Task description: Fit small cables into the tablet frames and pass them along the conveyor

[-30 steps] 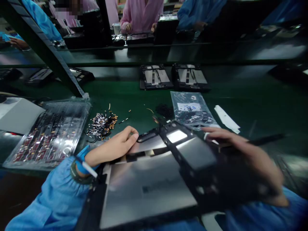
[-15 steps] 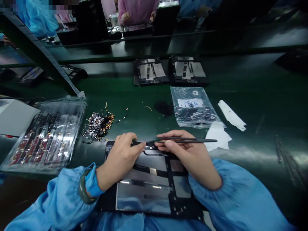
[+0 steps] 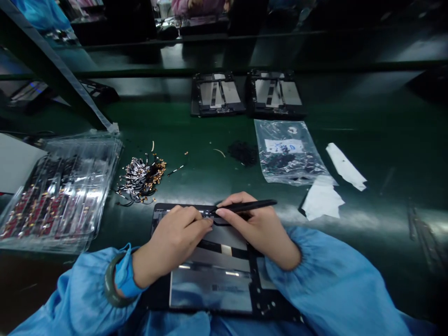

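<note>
In front of me lies an opened tablet [image 3: 210,289] with silver panels and a black frame. My right hand [image 3: 257,224] grips black tweezers [image 3: 254,205], whose tips point left at the tablet's far edge. Against that same edge, close to the tips, rests my left hand [image 3: 178,238], its fingers curled and pressed together. Whatever the left fingertips pinch is hidden. Beyond the left hand is a pile of small cables with gold ends [image 3: 143,179]. Past the right hand sit a clear plastic bag [image 3: 290,154] and a heap of small black pieces [image 3: 242,153].
Stacked clear trays of parts [image 3: 63,191] stand at the left, by a white box [image 3: 19,161]. Two opened devices [image 3: 219,95] lie farther back. White paper scraps [image 3: 324,200] are at the right. A slanting post [image 3: 66,70] rises at the left. Co-workers sit across.
My right hand has moved slightly left and turned the tweezers, bringing their tips down to the tablet's far edge near my left fingertips. The view has tilted a little downward.
</note>
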Tool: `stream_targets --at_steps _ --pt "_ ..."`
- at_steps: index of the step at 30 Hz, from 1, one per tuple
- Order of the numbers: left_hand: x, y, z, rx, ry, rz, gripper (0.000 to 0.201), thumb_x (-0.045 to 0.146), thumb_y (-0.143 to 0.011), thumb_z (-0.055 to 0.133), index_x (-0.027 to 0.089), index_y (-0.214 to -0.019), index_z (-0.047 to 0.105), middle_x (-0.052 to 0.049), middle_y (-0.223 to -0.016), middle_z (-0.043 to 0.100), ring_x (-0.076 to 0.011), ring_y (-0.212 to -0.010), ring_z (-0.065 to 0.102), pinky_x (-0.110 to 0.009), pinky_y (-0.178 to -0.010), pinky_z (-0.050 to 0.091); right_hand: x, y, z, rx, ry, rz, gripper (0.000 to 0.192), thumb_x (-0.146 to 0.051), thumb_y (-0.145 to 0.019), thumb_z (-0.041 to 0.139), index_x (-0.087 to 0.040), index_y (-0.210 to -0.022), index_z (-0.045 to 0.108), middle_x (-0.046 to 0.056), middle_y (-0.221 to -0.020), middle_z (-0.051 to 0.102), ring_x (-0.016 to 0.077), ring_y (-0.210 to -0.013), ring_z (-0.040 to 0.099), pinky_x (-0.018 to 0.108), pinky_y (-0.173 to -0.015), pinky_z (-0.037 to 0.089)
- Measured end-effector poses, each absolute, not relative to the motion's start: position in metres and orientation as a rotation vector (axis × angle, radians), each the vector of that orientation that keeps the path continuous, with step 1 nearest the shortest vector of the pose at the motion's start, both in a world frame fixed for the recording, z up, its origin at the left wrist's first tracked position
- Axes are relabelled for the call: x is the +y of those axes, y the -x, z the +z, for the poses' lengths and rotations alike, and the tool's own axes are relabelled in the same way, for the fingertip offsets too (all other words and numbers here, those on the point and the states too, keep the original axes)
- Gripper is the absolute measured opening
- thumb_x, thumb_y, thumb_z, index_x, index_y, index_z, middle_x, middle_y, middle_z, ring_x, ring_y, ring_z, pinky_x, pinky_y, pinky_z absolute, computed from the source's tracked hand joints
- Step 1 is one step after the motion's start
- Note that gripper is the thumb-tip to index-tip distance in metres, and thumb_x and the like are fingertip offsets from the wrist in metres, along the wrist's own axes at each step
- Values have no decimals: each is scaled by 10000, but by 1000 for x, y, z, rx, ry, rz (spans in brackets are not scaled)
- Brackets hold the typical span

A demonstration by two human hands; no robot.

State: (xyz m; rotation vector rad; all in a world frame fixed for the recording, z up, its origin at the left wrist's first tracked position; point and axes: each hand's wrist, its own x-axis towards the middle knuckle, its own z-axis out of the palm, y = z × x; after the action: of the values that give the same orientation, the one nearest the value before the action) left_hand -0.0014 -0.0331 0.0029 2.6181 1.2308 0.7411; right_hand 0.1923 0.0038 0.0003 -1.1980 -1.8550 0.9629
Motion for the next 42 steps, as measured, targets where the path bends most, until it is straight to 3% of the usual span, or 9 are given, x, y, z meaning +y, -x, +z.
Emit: stream_targets --at_steps 33,42 --pt "-35 4 0 1188 -2581 774 134 151 -918 485 169 -968 608 -1 -757 575 -119 -664 477 -268 -609 353 4 -193 3 -1794 1270 1027 133 -324 -806 644 -195 -778 651 16 -756 664 141 -652 634 236 -582 511" --pt "-34 4 1 1181 -2578 766 134 163 -919 486 171 -966 612 2 -748 572 -122 -652 486 -270 -593 361 7 -194 9 -1594 1289 1221 192 -362 -767 680 -179 -725 641 20 -704 654 142 -601 634 243 -556 520"
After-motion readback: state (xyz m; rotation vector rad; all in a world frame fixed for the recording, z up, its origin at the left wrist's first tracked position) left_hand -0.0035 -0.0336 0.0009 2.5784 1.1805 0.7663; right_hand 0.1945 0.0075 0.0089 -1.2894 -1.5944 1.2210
